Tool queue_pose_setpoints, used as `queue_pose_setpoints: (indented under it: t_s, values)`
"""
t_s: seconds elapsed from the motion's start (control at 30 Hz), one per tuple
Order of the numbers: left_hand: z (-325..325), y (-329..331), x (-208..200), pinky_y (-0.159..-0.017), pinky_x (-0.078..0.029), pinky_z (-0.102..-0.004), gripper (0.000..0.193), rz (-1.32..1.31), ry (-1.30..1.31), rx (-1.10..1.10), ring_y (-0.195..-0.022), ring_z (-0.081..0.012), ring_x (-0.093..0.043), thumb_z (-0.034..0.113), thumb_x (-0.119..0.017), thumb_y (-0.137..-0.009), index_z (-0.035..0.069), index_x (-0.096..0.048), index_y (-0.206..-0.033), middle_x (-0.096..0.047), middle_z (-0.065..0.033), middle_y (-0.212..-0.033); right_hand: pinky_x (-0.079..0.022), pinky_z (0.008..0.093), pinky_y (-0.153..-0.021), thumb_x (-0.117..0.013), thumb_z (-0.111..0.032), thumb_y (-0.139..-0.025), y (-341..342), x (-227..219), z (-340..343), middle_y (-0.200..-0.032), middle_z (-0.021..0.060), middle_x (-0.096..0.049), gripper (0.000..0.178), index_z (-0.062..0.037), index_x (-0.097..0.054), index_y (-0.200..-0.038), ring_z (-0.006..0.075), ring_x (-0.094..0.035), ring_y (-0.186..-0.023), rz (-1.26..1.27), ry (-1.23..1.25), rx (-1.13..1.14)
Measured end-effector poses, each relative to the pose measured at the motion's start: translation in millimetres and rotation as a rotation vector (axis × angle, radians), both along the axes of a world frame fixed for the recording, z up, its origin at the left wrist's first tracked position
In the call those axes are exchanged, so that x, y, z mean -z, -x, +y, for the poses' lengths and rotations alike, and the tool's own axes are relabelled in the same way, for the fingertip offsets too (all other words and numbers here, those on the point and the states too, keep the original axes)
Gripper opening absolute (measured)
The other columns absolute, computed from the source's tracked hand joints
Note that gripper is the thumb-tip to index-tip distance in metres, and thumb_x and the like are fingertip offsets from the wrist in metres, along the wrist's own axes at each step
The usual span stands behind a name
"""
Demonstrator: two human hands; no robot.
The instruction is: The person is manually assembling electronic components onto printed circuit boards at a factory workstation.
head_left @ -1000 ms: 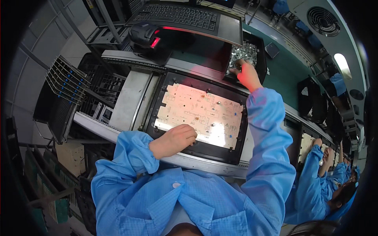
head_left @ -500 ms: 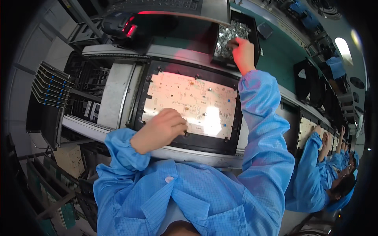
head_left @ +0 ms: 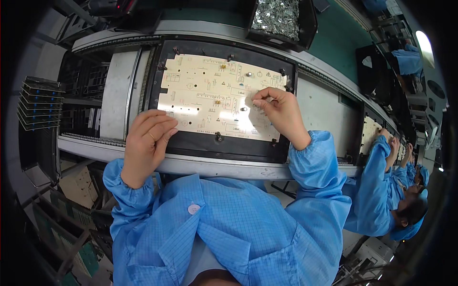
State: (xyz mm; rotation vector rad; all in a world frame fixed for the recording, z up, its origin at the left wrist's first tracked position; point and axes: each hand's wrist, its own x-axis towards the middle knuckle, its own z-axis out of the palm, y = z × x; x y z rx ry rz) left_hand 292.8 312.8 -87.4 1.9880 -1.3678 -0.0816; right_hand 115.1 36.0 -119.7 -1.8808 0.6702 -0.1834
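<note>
Cream board lying in a black frame: right hand over its right half, grip closed at thumb and finger, any piece within too small to tell; left hand at the near left corner, fingers bent, grip state unclear; metal pieces in a black bin beyond the frame

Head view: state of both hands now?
Left hand: loosely curled at the circuit board's near-left corner; grip unclear.
Right hand: pinched closed over the board; contents can't be told.
</note>
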Motion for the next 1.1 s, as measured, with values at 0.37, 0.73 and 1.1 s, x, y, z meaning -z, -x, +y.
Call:
queue_pose_setpoints:
  t_s: [0.37,0.73,1.1]
  values:
    - [-110,1,-15,-0.083,-0.050,-0.0407,0.013,0.095,-0.077,0.303,-0.090,-0.0350,-0.061,0.007,-0.067,-0.085,0.000,-0.067,-0.096,-0.066,-0.0149,-0.095,-0.050,0.0202,-0.076,-0.064,0.000,-0.092,39,4,-19,-0.094,0.0037,-0.069,0.010,0.0014,-0.066,-0.101,0.0074,-0.063,-0.085,-0.146,-0.253,0.110]
    - [-193,28,38,-0.076,-0.050,-0.0431,0.015,0.074,-0.425,0.504,-0.089,-0.0365,-0.062,0.004,-0.068,-0.078,-0.001,-0.064,-0.092,-0.064,-0.0163,-0.085,-0.050,0.0215,-0.073,-0.068,0.005,-0.086,44,0,2,-0.089,0.0033,-0.069,0.012,0.0015,-0.067,-0.098,0.0072,-0.062,-0.080,-0.081,-0.027,-0.070]
    - [-224,15,4,-0.069,-0.053,-0.0324,0.019,0.429,-0.315,0.277,-0.072,-0.0215,-0.068,0.006,-0.070,-0.077,0.000,-0.075,-0.095,-0.072,-0.0140,-0.081,-0.047,0.0226,-0.076,-0.069,-0.007,-0.090,70,39,-54,-0.094,0.0076,-0.071,0.016,-0.0013,-0.064,-0.104,0.0093,-0.057,-0.076,-0.402,-0.680,0.514]
